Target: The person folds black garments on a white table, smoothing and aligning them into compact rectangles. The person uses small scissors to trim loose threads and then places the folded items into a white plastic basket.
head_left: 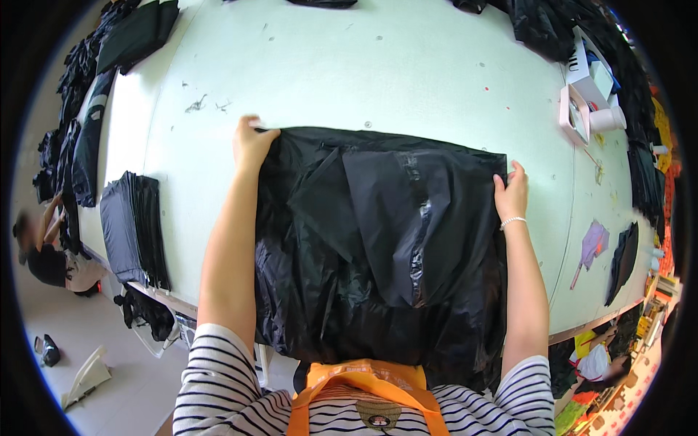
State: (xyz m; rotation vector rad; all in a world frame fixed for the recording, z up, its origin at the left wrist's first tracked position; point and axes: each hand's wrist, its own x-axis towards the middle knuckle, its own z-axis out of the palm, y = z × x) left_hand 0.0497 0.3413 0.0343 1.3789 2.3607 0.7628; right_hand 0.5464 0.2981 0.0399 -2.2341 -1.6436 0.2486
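Observation:
A large black plastic bag (378, 247) lies spread on the pale green table (378, 65), running from mid-table down to my body. Something dark and folded shows through its glossy film. My left hand (251, 142) grips the bag's far left corner. My right hand (512, 192), with a bead bracelet on its wrist, pinches the far right corner. Both forearms lie along the bag's two sides.
A stack of folded black bags (134, 229) sits at the table's left edge, with more black material (94, 87) along the far left and top right (552, 25). A pink-white tape dispenser (578, 112) and boxes stand right. Another person (43, 251) crouches on the floor at left.

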